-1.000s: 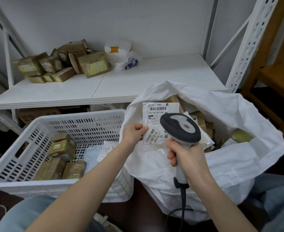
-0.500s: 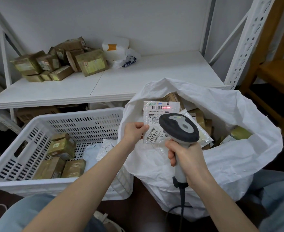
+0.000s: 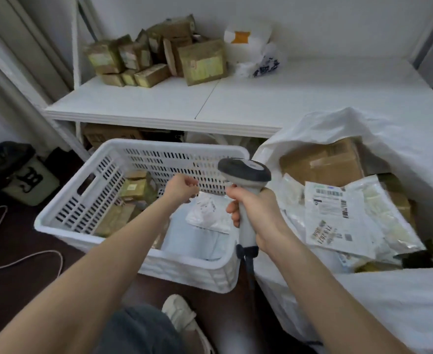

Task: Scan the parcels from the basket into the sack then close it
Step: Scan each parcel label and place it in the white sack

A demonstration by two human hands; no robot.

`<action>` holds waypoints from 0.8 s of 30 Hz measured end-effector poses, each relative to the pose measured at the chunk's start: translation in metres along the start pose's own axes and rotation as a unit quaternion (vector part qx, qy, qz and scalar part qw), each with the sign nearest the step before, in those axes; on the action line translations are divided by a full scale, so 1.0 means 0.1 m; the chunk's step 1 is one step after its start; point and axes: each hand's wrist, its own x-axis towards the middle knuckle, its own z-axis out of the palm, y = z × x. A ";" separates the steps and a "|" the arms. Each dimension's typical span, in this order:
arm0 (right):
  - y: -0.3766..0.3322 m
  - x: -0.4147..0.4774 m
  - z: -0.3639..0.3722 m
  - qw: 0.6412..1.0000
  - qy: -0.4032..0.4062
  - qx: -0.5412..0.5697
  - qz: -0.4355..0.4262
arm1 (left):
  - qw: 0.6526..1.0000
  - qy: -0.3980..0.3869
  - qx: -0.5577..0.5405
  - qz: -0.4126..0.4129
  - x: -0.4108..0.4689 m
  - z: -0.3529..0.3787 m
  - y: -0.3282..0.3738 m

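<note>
A white slotted basket (image 3: 64, 221) sits on the floor at centre left with several brown parcels (image 3: 136, 190) and pale bagged parcels (image 3: 207, 213) inside. The open white sack (image 3: 378, 300) stands to its right, holding a cardboard box (image 3: 322, 159) and a clear bagged parcel with a barcode label (image 3: 337, 213) on top. My left hand (image 3: 182, 187) hovers over the basket with loosely curled fingers and holds nothing. My right hand (image 3: 253, 213) grips the handle of a grey barcode scanner (image 3: 244, 172) between basket and sack.
A white shelf (image 3: 235, 100) behind carries a pile of brown boxes (image 3: 159, 60) and white bags (image 3: 256, 52). A dark bin (image 3: 19, 169) and loose cables (image 3: 11, 261) lie on the floor at left. My knee and a shoe (image 3: 182, 315) are below the basket.
The labelled bagged parcel left my left hand and now lies in the sack. My left hand moved left over the basket, empty. The view swung left; the scanner stays in my right hand.
</note>
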 end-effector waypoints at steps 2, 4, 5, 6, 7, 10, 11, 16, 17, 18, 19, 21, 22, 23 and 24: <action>0.10 0.32 0.32 0.999 -0.019 -0.003 0.027 | 0.998 -0.016 0.044 -0.049 0.27 -0.01 -0.35; 0.21 0.67 0.57 0.998 -0.025 -0.010 0.055 | 0.993 -0.042 0.073 -0.084 0.54 0.06 -0.63; 0.28 0.85 0.67 0.997 -0.019 -0.013 0.068 | 0.990 -0.057 0.086 -0.098 0.69 0.13 -0.78; 0.36 1.05 0.74 0.997 -0.011 -0.014 0.076 | 0.986 -0.074 0.099 -0.110 0.83 0.20 -0.91; 0.43 1.23 0.80 0.996 0.005 -0.014 0.084 | 0.982 -0.088 0.113 -0.121 1.00 0.27 -1.03; 0.65 1.69 0.83 0.992 0.045 0.001 0.117 | 0.973 -0.130 0.132 -0.141 1.40 0.55 -1.37; 0.72 1.81 0.82 0.990 0.054 0.005 0.128 | 0.971 -0.139 0.131 -0.143 1.52 0.66 -1.47; 0.98 2.17 0.72 0.986 0.077 0.019 0.148 | 0.966 -0.141 0.081 -0.200 2.07 1.26 -2.01; 1.02 2.21 0.69 0.986 0.079 0.019 0.148 | 0.966 -0.144 0.061 -0.205 2.17 1.37 -2.12; 1.05 2.23 0.67 0.986 0.080 0.020 0.147 | 0.967 -0.145 0.044 -0.205 2.25 1.46 -2.21; 1.07 2.26 0.65 0.986 0.080 0.024 0.147 | 0.968 -0.142 0.039 -0.202 2.30 1.52 -2.28; 1.11 2.29 0.62 0.985 0.083 0.030 0.147 | 0.976 -0.115 0.039 -0.180 2.28 1.54 -2.29; 1.11 2.29 0.62 0.985 0.084 0.032 0.147 | 0.981 -0.096 0.038 -0.166 2.24 1.50 -2.22; 1.11 2.28 0.61 0.985 0.084 0.037 0.148 | 0.983 -0.083 0.026 -0.161 2.23 1.45 -2.17; 1.10 2.25 0.61 0.985 0.085 0.041 0.148 | 0.984 -0.075 0.002 -0.161 2.20 1.35 -2.09</action>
